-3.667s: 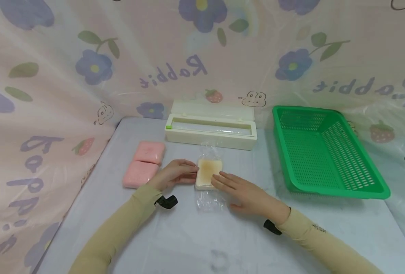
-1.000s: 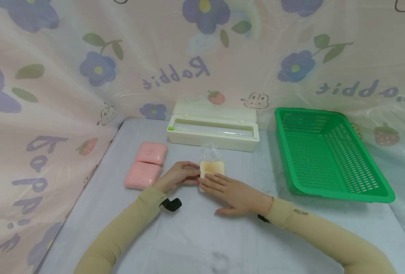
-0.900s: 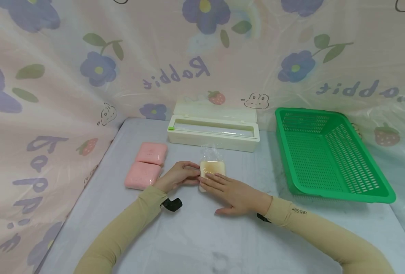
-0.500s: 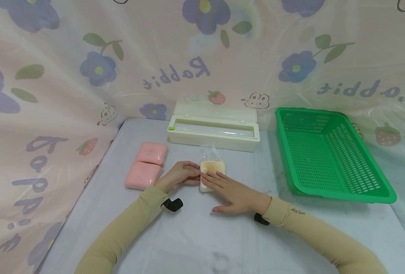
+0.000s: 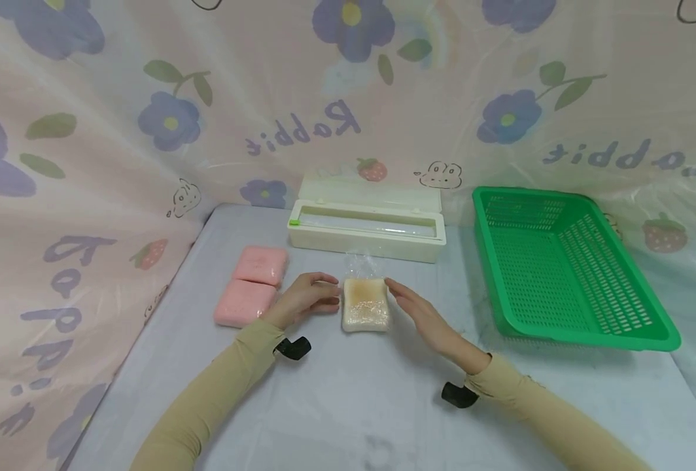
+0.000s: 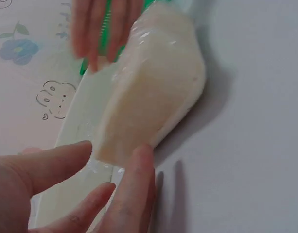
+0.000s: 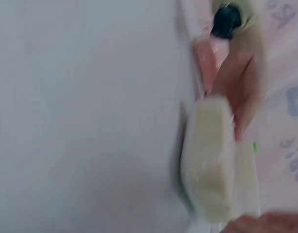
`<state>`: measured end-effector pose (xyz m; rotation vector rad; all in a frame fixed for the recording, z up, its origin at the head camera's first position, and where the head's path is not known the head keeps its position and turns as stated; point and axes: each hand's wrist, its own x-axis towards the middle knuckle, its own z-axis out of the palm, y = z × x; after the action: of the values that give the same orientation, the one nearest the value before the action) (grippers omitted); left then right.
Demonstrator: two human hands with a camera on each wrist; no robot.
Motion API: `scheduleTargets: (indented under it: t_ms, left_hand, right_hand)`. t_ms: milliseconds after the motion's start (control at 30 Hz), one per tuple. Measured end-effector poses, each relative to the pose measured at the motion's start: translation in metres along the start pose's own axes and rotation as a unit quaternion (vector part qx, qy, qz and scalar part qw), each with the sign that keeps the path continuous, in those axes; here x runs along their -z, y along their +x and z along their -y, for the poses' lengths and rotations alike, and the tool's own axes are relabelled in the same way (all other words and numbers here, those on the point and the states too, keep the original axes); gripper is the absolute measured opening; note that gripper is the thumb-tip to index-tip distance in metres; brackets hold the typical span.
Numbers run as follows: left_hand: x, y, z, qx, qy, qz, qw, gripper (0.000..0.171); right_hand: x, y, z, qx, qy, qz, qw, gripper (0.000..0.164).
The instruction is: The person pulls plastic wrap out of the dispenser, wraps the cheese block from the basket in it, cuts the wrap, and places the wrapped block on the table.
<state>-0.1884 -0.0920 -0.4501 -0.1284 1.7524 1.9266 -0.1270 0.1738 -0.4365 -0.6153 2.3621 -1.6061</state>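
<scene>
A toast slice in clear plastic film lies flat on the white table, pale with a browned top. Wrinkled film covers its near half, and a loose film flap sticks out from its far edge. My left hand is at its left side, fingers loosely bent; in the left wrist view a fingertip overlaps the edge of the slice. My right hand stands on edge at its right side, fingers straight, fingertips by the far right corner. It is blurred in the left wrist view.
Two pink film-wrapped square blocks lie beside my left hand. Behind the slice stands a white film dispenser box with its lid up and a green slider. A green plastic basket is at the right. A printed curtain hangs behind.
The near film flap, earlier spread out on the table, is now folded over the slice. My right hand, which lay flat on top, has lifted off to its right side.
</scene>
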Motion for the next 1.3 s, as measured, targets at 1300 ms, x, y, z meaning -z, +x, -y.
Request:
scheduleTargets:
  t_ms: [1300]
  left_hand:
    - [-0.002,-0.050,-0.050,-0.063,0.108,0.123,0.9846,0.044]
  right_hand:
    - [0.029,0.030,0.002,-0.163,0.184,-0.046,0.968,0.055]
